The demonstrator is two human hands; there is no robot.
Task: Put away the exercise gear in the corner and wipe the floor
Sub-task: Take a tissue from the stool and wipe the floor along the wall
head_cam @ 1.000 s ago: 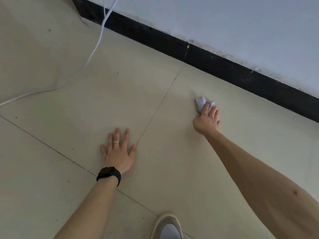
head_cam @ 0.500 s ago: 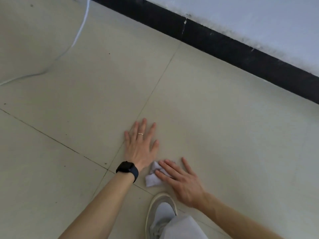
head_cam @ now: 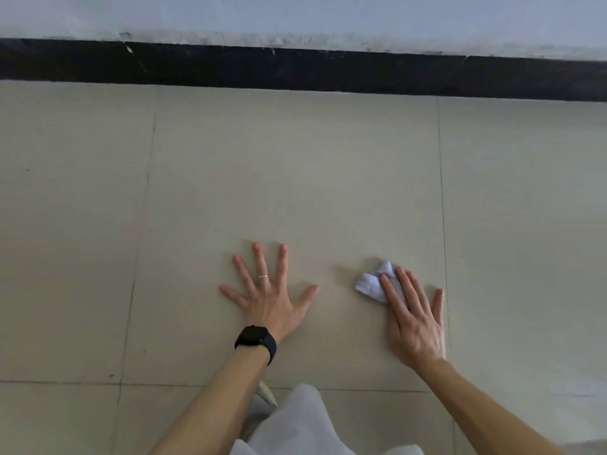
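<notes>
A small crumpled white cloth (head_cam: 372, 283) lies on the beige tiled floor (head_cam: 295, 178). My right hand (head_cam: 414, 315) presses flat on the cloth's near side, fingers stretched over it. My left hand (head_cam: 270, 295) rests flat on the floor to the left of the cloth, fingers spread wide, holding nothing. It wears a ring and a black watch (head_cam: 257, 342) at the wrist. No exercise gear is in view.
A black skirting board (head_cam: 302, 68) runs across the top under a pale wall (head_cam: 295, 14). My knee in light trousers (head_cam: 295, 425) and a shoe tip (head_cam: 266, 392) sit at the bottom centre. Bare tiles stretch to both sides.
My right hand has slid the cloth from beside my left wrist out to the right. The view has turned square to the wall, and the white cable has left the frame.
</notes>
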